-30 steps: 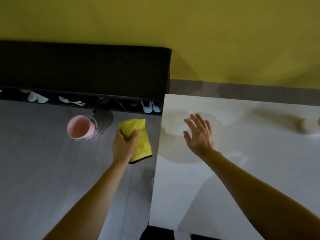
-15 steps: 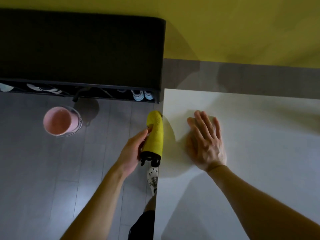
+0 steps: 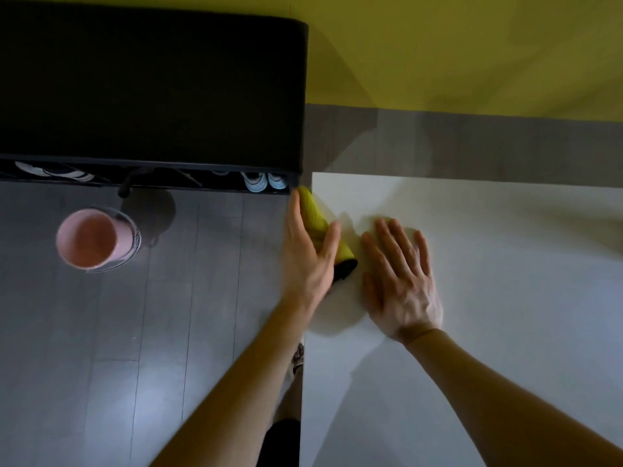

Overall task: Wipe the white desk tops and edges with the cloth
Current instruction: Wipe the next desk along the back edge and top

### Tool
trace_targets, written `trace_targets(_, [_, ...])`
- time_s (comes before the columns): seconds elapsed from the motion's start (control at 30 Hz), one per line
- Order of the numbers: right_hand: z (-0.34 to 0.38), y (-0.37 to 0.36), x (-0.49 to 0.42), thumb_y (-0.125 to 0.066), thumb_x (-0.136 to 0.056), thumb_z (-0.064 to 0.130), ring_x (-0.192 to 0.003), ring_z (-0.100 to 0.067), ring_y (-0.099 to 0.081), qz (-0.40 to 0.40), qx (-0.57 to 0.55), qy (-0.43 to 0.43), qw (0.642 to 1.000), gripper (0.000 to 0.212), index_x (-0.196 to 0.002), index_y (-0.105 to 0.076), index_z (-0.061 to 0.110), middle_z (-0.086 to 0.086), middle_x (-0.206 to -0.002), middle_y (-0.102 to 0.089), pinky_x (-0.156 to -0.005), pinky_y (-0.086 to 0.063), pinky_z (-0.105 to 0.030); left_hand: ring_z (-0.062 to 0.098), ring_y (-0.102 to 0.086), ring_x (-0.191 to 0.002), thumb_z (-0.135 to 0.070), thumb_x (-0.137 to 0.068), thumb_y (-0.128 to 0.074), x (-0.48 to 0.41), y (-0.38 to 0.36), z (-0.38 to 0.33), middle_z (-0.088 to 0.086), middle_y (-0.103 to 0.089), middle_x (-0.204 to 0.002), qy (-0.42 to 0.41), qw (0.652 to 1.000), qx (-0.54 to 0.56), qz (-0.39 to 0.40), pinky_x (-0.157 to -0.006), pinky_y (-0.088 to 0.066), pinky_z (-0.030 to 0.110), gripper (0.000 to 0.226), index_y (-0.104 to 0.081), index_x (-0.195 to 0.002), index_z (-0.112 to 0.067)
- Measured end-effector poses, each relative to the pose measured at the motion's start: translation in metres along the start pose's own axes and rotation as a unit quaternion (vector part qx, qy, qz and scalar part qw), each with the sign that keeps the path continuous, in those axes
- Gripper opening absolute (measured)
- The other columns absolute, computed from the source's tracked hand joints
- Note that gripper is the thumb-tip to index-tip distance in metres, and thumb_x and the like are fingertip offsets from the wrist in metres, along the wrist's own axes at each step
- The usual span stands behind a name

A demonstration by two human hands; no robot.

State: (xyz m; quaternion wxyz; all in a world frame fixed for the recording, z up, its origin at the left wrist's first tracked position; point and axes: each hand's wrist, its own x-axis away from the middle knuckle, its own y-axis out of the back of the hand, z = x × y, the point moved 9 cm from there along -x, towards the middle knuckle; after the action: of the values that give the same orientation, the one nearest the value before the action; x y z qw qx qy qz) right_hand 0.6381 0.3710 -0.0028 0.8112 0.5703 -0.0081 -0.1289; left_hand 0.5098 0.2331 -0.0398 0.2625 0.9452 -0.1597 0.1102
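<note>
Worktop (image 3: pixel 488 315) comes first, white, with the right hand (image 3: pixel 401 281) flat and open on it, gripping nothing. Left hand (image 3: pixel 308 254) has swung in from over the floor and now clasps the yellow cloth (image 3: pixel 313 215) against the left edge, so edge wiping looks underway. Pink bucket (image 3: pixel 89 239) on the floor looks empty.

The yellow cloth (image 3: pixel 312 214) looks soft and fuzzy. The white desk top (image 3: pixel 488 332) is smooth. The grey floor (image 3: pixel 118 348) shines a little.
</note>
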Motion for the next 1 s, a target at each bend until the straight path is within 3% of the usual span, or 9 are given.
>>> trace_targets(0.2, [-0.001, 0.001, 0.001, -0.047, -0.110, 0.033, -0.166, -0.037, -0.021, 0.003, 0.004, -0.002, 1.000, 0.058, -0.163, -0.046, 0.009, -0.017, -0.174, -0.032, -0.129, -0.020, -0.070, 0.023, -0.050, -0.150, -0.059, -0.106, -0.053, -0.007, -0.002, -0.006, -0.001, -0.033, -0.175, -0.067, 0.998, -0.009, 0.019, -0.112, -0.057, 0.045, 0.083, -0.015, -0.174, -0.029])
trace_targets(0.3, [-0.001, 0.001, 0.001, -0.042, -0.111, 0.038, -0.167, -0.035, -0.018, 0.011, 0.011, -0.005, 1.000, 0.061, -0.165, -0.044, 0.010, -0.016, -0.176, -0.029, -0.131, -0.017, -0.068, 0.010, -0.042, -0.153, -0.054, -0.107, -0.054, 0.056, 0.004, 0.016, -0.007, -0.028, -0.176, -0.049, 0.998, -0.008, 0.029, -0.114, -0.050, 0.022, 0.082, -0.014, -0.174, -0.030])
trace_targets(0.43, [0.001, -0.002, -0.002, -0.042, -0.110, 0.036, -0.167, -0.034, -0.016, 0.014, 0.007, -0.001, 1.000, 0.060, -0.165, -0.044, 0.010, -0.015, -0.177, -0.027, -0.132, -0.014, -0.066, -0.009, -0.032, -0.143, -0.046, -0.108, -0.057, 0.077, 0.007, 0.025, -0.010, -0.023, -0.177, -0.010, 0.997, -0.017, 0.077, -0.098, -0.030, -0.008, 0.082, -0.008, -0.174, -0.033])
trace_targets(0.53, [-0.001, -0.002, -0.002, -0.044, -0.110, 0.035, -0.167, -0.033, -0.016, 0.005, 0.002, -0.005, 1.000, 0.058, -0.163, -0.046, 0.011, -0.014, -0.176, -0.029, -0.133, -0.014, -0.065, -0.002, -0.038, -0.139, -0.039, -0.111, -0.059, 0.018, 0.004, 0.000, 0.004, -0.033, -0.174, -0.046, 0.996, -0.040, 0.061, -0.104, -0.036, 0.001, 0.080, -0.015, -0.173, -0.019])
trace_targets(0.63, [-0.001, 0.000, -0.003, -0.044, -0.110, 0.033, -0.166, -0.035, -0.019, -0.008, -0.004, 0.003, 1.000, 0.057, -0.161, -0.049, 0.010, -0.015, -0.175, -0.032, -0.132, -0.014, -0.066, 0.020, -0.041, -0.154, -0.041, -0.110, -0.060, -0.034, -0.003, -0.021, 0.005, -0.032, -0.175, -0.042, 0.998, -0.020, 0.052, -0.125, -0.039, 0.035, 0.079, -0.016, -0.174, -0.020])
trace_targets(0.77, [-0.002, 0.000, -0.004, -0.044, -0.108, 0.032, -0.167, -0.033, -0.020, -0.013, 0.014, -0.005, 1.000, 0.056, -0.159, -0.052, 0.011, -0.015, -0.175, -0.033, -0.133, -0.012, -0.063, 0.021, -0.049, -0.147, -0.040, -0.109, -0.060, 0.017, 0.006, -0.001, 0.008, -0.043, -0.169, -0.070, 0.997, -0.042, 0.008, -0.117, -0.039, 0.024, 0.076, -0.025, -0.172, -0.016])
trace_targets(0.9, [0.003, -0.003, -0.001, -0.041, -0.110, 0.035, -0.168, -0.030, -0.013, 0.009, 0.034, -0.006, 0.999, 0.057, -0.162, -0.046, 0.013, -0.013, -0.178, -0.027, -0.134, -0.009, -0.062, -0.008, -0.039, -0.138, -0.051, -0.106, -0.054, 0.140, 0.018, 0.051, -0.005, -0.037, -0.171, -0.021, 0.999, -0.048, 0.014, -0.105, -0.029, -0.004, 0.080, -0.020, -0.173, -0.025])
trace_targets(0.93, [0.003, -0.003, -0.002, -0.041, -0.111, 0.035, -0.168, -0.030, -0.011, 0.011, 0.038, -0.006, 0.999, 0.057, -0.163, -0.045, 0.013, -0.012, -0.178, -0.026, -0.134, -0.009, -0.062, -0.007, -0.041, -0.136, -0.052, -0.105, -0.053, 0.157, 0.020, 0.061, -0.005, -0.038, -0.170, -0.004, 0.998, -0.059, 0.018, -0.102, -0.029, -0.005, 0.079, -0.020, -0.173, -0.027])
trace_targets(1.0, [0.003, -0.002, -0.002, -0.040, -0.111, 0.035, -0.169, -0.030, -0.010, 0.015, 0.043, -0.008, 0.999, 0.058, -0.164, -0.043, 0.013, -0.012, -0.179, -0.024, -0.134, -0.008, -0.061, 0.008, -0.049, -0.139, -0.055, -0.106, -0.051, 0.164, 0.021, 0.066, -0.004, -0.039, -0.169, 0.015, 0.996, -0.076, 0.037, -0.107, -0.039, 0.011, 0.077, -0.019, -0.172, -0.031])
